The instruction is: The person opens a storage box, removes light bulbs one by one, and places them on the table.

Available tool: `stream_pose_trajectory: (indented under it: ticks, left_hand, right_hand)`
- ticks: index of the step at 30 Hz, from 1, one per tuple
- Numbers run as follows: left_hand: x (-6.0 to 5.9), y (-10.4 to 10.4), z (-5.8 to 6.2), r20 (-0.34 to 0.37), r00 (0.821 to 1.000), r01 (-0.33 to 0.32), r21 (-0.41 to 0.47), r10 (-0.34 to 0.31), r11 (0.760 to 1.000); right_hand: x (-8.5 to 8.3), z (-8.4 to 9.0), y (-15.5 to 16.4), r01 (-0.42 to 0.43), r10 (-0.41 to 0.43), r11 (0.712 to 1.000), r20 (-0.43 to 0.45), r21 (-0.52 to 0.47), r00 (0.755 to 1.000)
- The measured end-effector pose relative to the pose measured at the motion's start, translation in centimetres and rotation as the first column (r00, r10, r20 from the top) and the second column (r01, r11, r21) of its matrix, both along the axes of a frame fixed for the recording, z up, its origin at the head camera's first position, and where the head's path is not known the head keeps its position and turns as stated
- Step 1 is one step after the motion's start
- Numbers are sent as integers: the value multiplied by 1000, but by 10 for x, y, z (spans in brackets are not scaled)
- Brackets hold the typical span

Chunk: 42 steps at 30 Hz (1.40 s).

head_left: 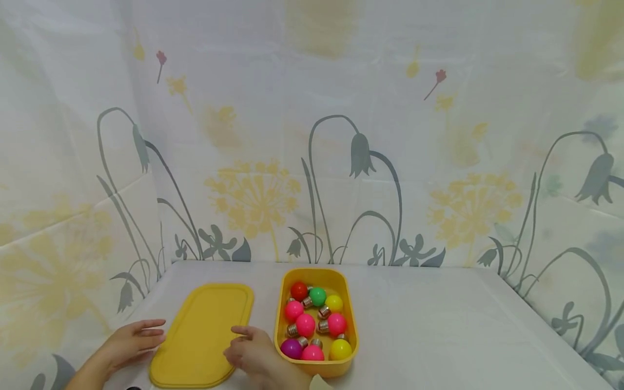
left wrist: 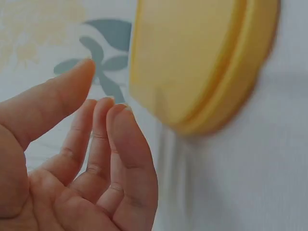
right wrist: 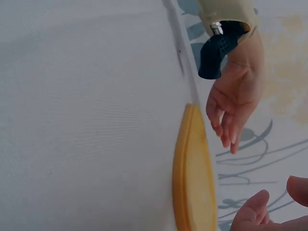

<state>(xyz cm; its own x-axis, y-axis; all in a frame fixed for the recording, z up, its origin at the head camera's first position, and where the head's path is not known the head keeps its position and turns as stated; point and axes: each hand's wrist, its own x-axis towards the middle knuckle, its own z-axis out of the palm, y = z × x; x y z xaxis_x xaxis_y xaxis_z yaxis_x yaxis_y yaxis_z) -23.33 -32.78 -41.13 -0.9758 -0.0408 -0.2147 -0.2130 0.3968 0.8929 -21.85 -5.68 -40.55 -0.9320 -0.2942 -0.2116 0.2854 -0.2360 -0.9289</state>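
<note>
A flat yellow lid (head_left: 202,336) with rounded corners and a raised rim lies on the white table, between my two hands in the head view. My left hand (head_left: 134,344) is by its left edge, fingers loosely bent and holding nothing. In the left wrist view the left fingertips (left wrist: 127,113) are apart from the lid (left wrist: 192,57). At the right edge of the lid hovers my right hand (head_left: 253,352), also with nothing in it. Only its thumb and some fingers (right wrist: 252,211) show in the right wrist view, where the left hand (right wrist: 236,91) appears beyond the lid.
Right of my right hand stands a yellow rectangular container (head_left: 355,341) with several coloured light bulbs, among them a green bulb (head_left: 318,296), a red bulb (head_left: 299,291) and a purple bulb (head_left: 291,348). A flower-printed cloth (head_left: 312,216) hangs behind the table (head_left: 439,325).
</note>
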Motion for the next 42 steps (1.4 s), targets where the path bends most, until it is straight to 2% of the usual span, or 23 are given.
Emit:
stream_pose_trajectory:
  ticks: [9,14,19,25,34,38,42]
  left_hand:
    - [0,37,10,-82,996,44,111,-35,993]
    - [-1,69,15,-105,994,60,154,-44,986]
    - [-6,100,19,-133,989,87,193,-62,977]
    - [-11,132,21,-147,986,116,225,-83,967]
    - [-16,171,17,-154,977,187,316,-144,930]
    - [-19,188,16,-137,979,186,325,-149,927]
    - [-22,199,16,-107,985,163,299,-136,940]
  right_hand:
    - [-8,36,13,-18,17,1000,33,24,999]
    - [-14,46,22,-7,8,999,-19,51,1000]
    - [-20,51,29,22,-17,998,-77,62,997]
    - [-24,54,37,28,-20,996,-104,82,994]
    - [-36,64,58,36,-14,994,-212,103,977]
    - [-47,68,69,51,-29,995,-231,90,973]
    - [-57,69,81,49,-32,997,-254,63,967]
